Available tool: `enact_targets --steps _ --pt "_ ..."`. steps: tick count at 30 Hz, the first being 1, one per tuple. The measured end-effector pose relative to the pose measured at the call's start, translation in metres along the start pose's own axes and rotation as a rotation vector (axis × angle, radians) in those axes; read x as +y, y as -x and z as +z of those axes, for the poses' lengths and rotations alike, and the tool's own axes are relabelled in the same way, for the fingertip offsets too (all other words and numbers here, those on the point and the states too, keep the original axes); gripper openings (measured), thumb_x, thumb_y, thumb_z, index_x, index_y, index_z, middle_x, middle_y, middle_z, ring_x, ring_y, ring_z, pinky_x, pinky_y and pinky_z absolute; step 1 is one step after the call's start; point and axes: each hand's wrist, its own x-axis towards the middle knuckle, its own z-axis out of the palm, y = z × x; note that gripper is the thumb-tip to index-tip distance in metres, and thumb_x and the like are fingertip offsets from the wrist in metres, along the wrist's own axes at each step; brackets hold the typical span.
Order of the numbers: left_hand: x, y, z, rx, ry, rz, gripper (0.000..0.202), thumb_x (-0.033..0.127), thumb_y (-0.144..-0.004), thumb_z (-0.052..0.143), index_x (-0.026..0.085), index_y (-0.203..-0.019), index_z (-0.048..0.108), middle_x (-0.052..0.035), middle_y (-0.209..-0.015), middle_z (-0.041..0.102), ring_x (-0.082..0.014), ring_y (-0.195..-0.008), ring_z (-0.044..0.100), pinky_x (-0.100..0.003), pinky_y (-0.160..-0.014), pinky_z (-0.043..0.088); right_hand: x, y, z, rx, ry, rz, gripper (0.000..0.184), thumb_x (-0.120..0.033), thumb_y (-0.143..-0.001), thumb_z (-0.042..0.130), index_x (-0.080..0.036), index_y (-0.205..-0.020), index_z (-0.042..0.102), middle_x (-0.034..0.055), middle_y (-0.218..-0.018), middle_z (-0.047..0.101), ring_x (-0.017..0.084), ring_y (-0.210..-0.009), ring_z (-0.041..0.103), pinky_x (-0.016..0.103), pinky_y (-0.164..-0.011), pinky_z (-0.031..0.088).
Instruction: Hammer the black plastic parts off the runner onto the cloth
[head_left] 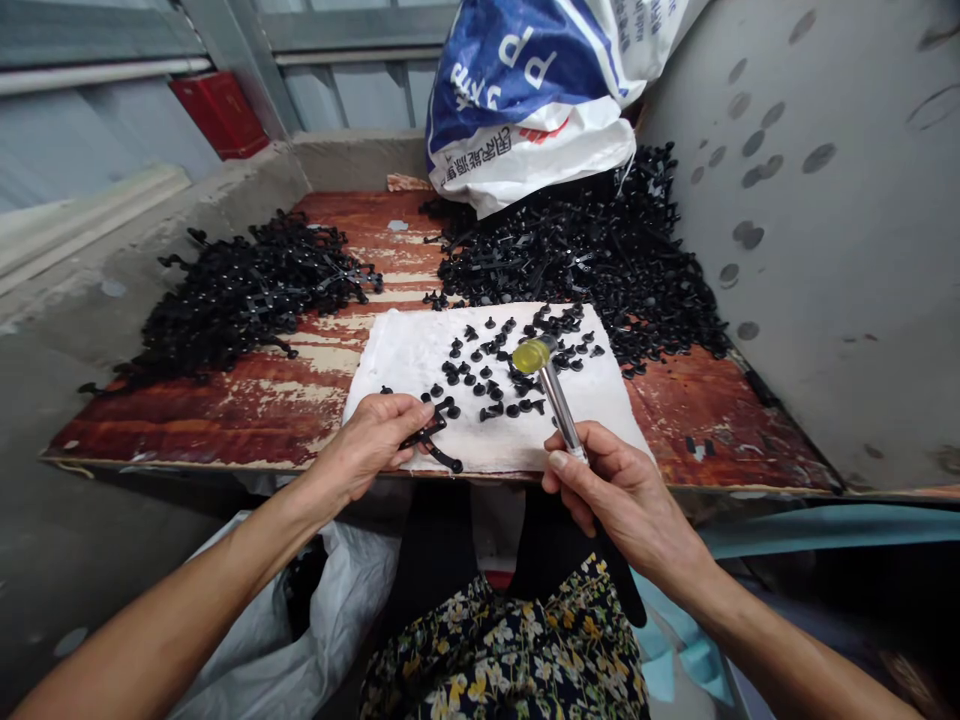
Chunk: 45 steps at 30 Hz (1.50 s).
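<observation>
Black sprue (433,432) in left hand (373,441); right hand (616,490) grips mallet (550,383).

Both hands (375,440) (615,490) forward, fingers curled

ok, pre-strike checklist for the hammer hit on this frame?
1. Right hand grips hammer by the shaft: ok.
2. Left hand pins black sprue on white cloth: ok.
3. Hammer head over the sprue: not ok, it hangs above the loose caps, right of the sprue.
4. Left fingers clear of the strike spot: cannot tell, they lie on the sprue.
5. Cloth flat on board: ok.
</observation>
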Motion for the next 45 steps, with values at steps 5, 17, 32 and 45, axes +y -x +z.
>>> enact_targets --steps 5,17,32,45 --pt "-0.002 -0.002 -0.001 -0.017 0.014 0.015 0.029 0.04 -0.06 0.075 0.014 -0.061 0.062 0.001 -0.057 0.058 -0.001 -0.039 0.032 -0.016 -0.038 0.016 0.002 0.0 -0.001 0.006 0.0 0.001 0.034 -0.05 -0.078 0.066 -0.02 -0.088 0.056 -0.0041 -0.061 0.058 0.004 -0.038 0.037 0.018 -0.036 0.028" --pt "-0.003 -0.002 0.0 0.028 -0.01 -0.037 0.034 0.044 -0.057 0.078 0.015 -0.064 0.062 0.0 -0.061 0.061 -0.0063 -0.049 0.049 -0.015 -0.043 0.029 0.003 0.0 0.0 -0.008 -0.01 0.027 0.038 -0.056 -0.076 0.067 -0.02 -0.086 0.055 -0.0042 -0.06 0.057 0.005 -0.038 0.037 0.019 -0.035 0.028" --pt "0.001 -0.001 0.004 0.07 -0.089 -0.052 0.028 0.04 -0.065 0.071 0.016 -0.062 0.058 0.0018 -0.058 0.058 -0.006 -0.046 0.046 -0.016 -0.044 0.03 0.006 -0.001 -0.002 -0.067 0.048 0.035 0.032 -0.05 -0.081 0.061 -0.021 -0.089 0.053 -0.0061 -0.053 0.053 0.007 -0.038 0.038 0.019 -0.037 0.027" --pt "0.0 -0.01 -0.004 0.045 -0.427 0.134 0.029 0.044 -0.068 0.059 0.017 -0.058 0.057 0.0024 -0.048 0.052 -0.0094 -0.043 0.041 -0.021 -0.043 0.026 0.005 0.002 -0.01 -0.017 0.637 -0.353 0.036 -0.025 -0.096 0.038 -0.015 -0.123 0.059 0.0098 -0.091 0.066 0.022 -0.089 0.065 0.033 -0.075 0.055"
